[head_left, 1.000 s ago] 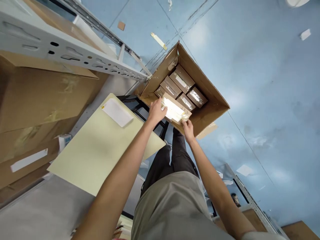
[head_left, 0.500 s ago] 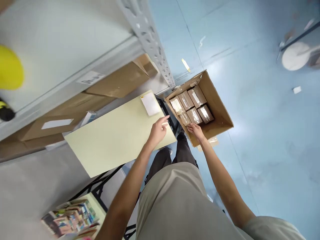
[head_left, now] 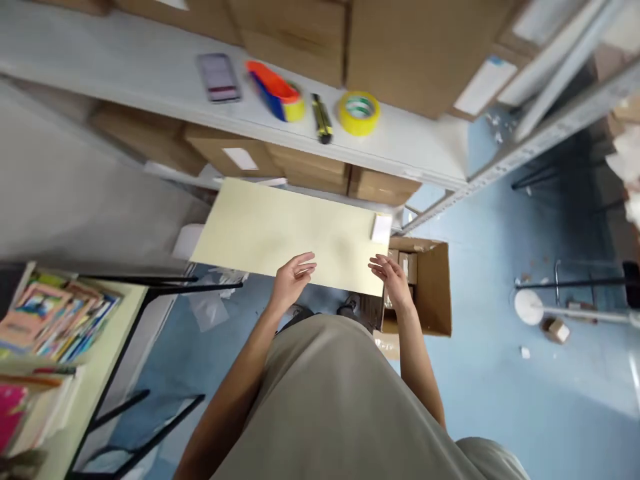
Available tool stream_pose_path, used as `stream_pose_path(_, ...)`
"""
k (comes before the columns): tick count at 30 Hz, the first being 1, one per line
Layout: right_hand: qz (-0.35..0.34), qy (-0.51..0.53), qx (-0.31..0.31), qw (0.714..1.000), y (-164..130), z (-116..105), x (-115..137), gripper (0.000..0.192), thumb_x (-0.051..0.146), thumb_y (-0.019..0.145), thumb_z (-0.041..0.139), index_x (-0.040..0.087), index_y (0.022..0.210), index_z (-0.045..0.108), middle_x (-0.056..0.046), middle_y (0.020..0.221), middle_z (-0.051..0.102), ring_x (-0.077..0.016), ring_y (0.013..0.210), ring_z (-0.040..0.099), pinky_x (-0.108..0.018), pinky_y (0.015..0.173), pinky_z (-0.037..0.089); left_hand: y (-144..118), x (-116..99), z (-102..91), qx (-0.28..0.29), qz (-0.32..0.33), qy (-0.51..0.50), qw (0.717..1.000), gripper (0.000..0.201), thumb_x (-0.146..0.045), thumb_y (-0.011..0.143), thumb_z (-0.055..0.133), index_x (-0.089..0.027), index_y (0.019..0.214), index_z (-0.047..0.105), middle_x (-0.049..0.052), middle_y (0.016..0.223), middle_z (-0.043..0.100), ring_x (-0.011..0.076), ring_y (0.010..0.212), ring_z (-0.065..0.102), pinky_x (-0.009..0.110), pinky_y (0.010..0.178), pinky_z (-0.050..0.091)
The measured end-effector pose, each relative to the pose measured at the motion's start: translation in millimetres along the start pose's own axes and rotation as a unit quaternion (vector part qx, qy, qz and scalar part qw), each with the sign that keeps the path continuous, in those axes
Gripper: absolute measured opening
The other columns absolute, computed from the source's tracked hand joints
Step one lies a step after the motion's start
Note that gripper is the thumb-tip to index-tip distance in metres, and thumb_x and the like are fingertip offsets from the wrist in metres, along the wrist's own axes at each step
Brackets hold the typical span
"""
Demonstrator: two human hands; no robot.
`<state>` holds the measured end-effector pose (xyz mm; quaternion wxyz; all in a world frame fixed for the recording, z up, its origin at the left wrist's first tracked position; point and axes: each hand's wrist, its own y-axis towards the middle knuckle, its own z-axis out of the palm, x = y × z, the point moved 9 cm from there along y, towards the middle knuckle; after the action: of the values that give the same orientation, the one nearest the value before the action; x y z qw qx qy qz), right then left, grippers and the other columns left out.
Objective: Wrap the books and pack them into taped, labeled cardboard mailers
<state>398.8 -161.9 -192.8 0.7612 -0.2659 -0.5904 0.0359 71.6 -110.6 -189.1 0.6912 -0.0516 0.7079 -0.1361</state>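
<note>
Over the front edge of a pale yellow table (head_left: 280,223) is my left hand (head_left: 293,279), fingers apart and holding nothing. My right hand (head_left: 391,277) hovers by the table's right end, also empty with its fingers spread. A small stack of white paper (head_left: 382,228) lies at that end of the table, just above my right hand. Beyond my right hand, a large open cardboard box (head_left: 434,287) stands on the floor; several small taped boxes (head_left: 407,267) show inside it, partly hidden by the hand and the table.
A metal shelf (head_left: 400,143) behind the table bears yellow tape (head_left: 359,113), a box cutter (head_left: 321,119), a tape dispenser (head_left: 275,90), a phone (head_left: 219,78) and cartons (head_left: 295,33). Books (head_left: 55,313) fill a table at left. A round stool base (head_left: 529,307) is at right.
My view has turned from the open box toward the table and shelf. My right hand has come away from the box's rim, and both hands are now over the table's front edge.
</note>
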Motion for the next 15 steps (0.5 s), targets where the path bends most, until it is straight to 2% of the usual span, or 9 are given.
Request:
stream_pose_path(4,-0.009,-0.064,0.115,0.991,-19.9,126.1,14.0,0.059,0.074,0.085,0.092,0.026,0.120,0.085,-0.011,0.128,0.088,-0.0309,0.118,0.085,-0.054,0.118,0.063,-38.5,-4.8,-114.3,-0.102,0.033,-0.052,0.993,0.060,-0.044,0.080,0.093,-0.021,0.133,0.078,0.018,0.144,0.082,0.0329,0.122,0.085,0.054,0.114,0.068)
stream_pose_path(10,0.021,-0.158,0.308,0.938,-65.6,312.8,-17.1,0.060,0.076,0.087,0.092,0.028,0.122,0.085,-0.011,0.131,0.088,-0.0319,0.123,0.083,-0.053,0.119,0.062,-121.0,1.4,-268.8,-0.255,0.089,-0.100,0.958,0.058,-0.046,0.081,0.097,-0.021,0.131,0.081,0.017,0.140,0.084,0.0326,0.115,0.086,0.049,0.102,0.072)
stream_pose_path(13,0.047,-0.208,0.400,0.891,-95.6,396.2,-40.6,0.060,0.078,0.087,0.093,0.029,0.122,0.085,-0.011,0.130,0.088,-0.0329,0.123,0.083,-0.054,0.119,0.062,-173.3,22.3,-330.9,-0.352,0.096,-0.133,0.921,0.058,-0.044,0.081,0.098,-0.021,0.131,0.081,0.017,0.139,0.084,0.0316,0.112,0.087,0.049,0.102,0.072)
stream_pose_path(15,0.063,-0.243,0.459,0.852,-114.7,444.8,-55.9,0.061,0.079,0.088,0.092,0.029,0.121,0.086,-0.012,0.131,0.088,-0.0336,0.124,0.083,-0.053,0.118,0.062,-208.9,43.2,-359.7,-0.413,0.091,-0.161,0.892,0.058,-0.042,0.080,0.097,-0.020,0.132,0.081,0.017,0.140,0.084,0.0314,0.112,0.087,0.051,0.105,0.071)
